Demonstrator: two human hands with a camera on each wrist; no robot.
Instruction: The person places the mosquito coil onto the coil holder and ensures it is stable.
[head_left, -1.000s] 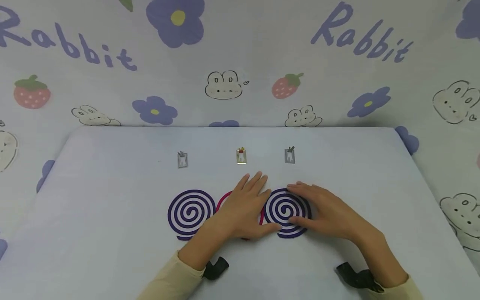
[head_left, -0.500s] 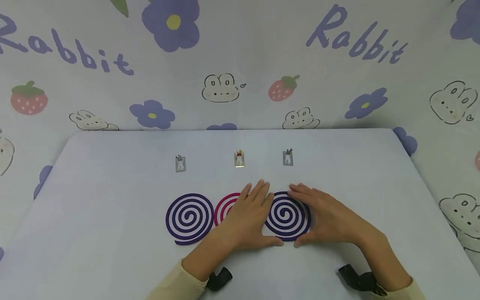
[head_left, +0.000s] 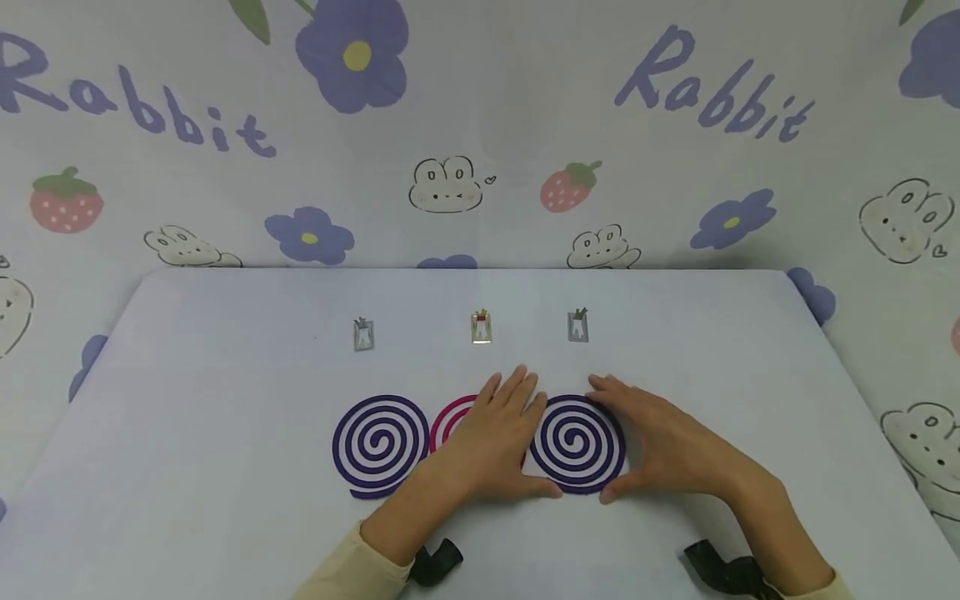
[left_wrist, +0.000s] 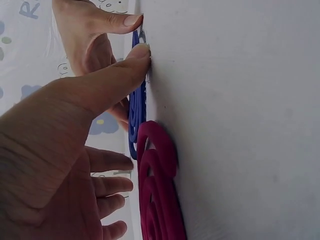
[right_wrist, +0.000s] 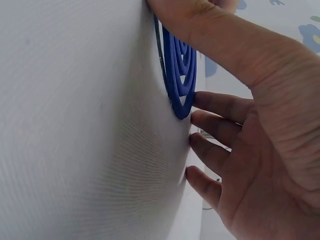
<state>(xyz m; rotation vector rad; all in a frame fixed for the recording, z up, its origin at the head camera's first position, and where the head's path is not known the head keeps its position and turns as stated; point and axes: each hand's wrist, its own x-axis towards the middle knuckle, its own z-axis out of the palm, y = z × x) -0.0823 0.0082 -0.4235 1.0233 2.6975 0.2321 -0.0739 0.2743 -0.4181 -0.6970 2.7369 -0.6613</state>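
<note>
Now frames the rightmost purple spiral (head_left: 576, 444) on the bench (head_left: 187, 417), beside the pink spiral (left_wrist: 159, 145), between spread left hand (head_left: 491, 450) and right hand (head_left: 663, 437), clamped on nothing, apparently to keep the rim round.

A dark-blue spiral coil (head_left: 575, 441) lay flat on the white tabletop (head_left: 697, 350), round in outline, its even turns winding in to a small hooked end at the centre — pale surface showing through the gaps. At its nine o'clock sat a magenta spiral coil (left_wrist: 159, 187), thick-stranded and likewise flat, mostly hidden in the head view — only its arc from about nine to twelve o'clock showed there.
</note>
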